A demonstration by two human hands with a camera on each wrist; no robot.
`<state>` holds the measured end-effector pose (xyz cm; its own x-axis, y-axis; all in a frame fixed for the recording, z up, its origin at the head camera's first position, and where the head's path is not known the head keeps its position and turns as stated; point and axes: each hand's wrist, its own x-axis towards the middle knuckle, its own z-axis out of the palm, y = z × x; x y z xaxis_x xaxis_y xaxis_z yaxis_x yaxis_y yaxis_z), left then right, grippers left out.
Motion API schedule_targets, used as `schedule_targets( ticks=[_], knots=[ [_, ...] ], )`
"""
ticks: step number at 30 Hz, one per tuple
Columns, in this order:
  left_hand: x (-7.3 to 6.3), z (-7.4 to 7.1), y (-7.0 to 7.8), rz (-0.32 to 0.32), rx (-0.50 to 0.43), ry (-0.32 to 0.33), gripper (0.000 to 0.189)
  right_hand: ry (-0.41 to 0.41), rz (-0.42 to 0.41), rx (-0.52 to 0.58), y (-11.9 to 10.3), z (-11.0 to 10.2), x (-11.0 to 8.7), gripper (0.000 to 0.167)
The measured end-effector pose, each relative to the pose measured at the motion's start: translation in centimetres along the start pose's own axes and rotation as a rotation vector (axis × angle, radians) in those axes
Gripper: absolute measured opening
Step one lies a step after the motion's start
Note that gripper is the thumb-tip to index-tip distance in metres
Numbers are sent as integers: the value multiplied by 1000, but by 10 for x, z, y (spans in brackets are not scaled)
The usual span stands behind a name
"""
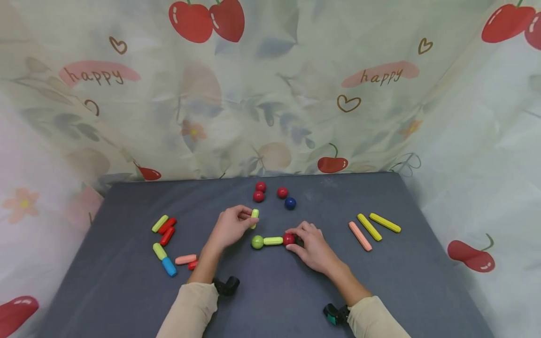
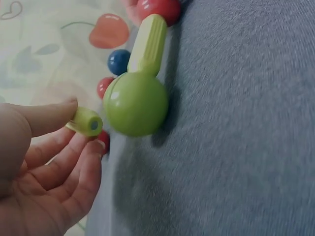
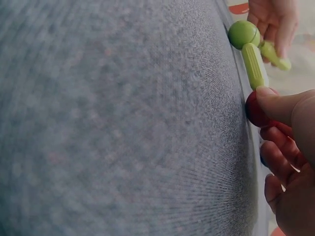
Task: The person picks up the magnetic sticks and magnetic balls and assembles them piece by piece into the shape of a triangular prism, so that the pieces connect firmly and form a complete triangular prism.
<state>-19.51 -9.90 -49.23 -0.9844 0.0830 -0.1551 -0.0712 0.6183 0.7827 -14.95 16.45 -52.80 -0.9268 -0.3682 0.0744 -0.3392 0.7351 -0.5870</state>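
My left hand point(image 1: 233, 226) pinches a short yellow-green rod point(image 1: 254, 218) between thumb and fingers; in the left wrist view the rod point(image 2: 87, 122) shows a small grey dot on its end. Just in front of it on the table lies a joined piece: a green ball point(image 1: 257, 242), a yellow-green ribbed rod point(image 1: 273, 241) and a red ball point(image 1: 289, 239) in a row. My right hand point(image 1: 313, 248) grips the red ball at the right end with thumb and fingertips. The right wrist view shows the thumb across this red ball point(image 3: 257, 109).
Behind the hands sit several red balls point(image 1: 282, 192) and a blue ball point(image 1: 290, 203). At left lie short rods, among them a yellow-green and blue joined one point(image 1: 165, 259) and a pink one point(image 1: 186, 259). Long yellow rods point(image 1: 369, 227) and a pink rod point(image 1: 360, 236) lie at right.
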Motion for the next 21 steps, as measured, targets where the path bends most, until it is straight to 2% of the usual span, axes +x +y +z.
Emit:
schedule_targets(
  ticks=[4, 11, 18, 21],
  knots=[
    [4, 11, 7, -22, 49, -13, 30, 3, -2, -1, 0, 0, -1, 37],
    [0, 22, 10, -6, 104, -102, 34, 10, 15, -2, 0, 1, -1, 37],
    [-19, 16, 5, 16, 114, -155, 48, 12, 20, -11, -3, 1, -1, 38],
    [-27, 15, 1, 24, 139, -146, 47, 11, 18, -35, -2, 0, -1, 39]
  ],
)
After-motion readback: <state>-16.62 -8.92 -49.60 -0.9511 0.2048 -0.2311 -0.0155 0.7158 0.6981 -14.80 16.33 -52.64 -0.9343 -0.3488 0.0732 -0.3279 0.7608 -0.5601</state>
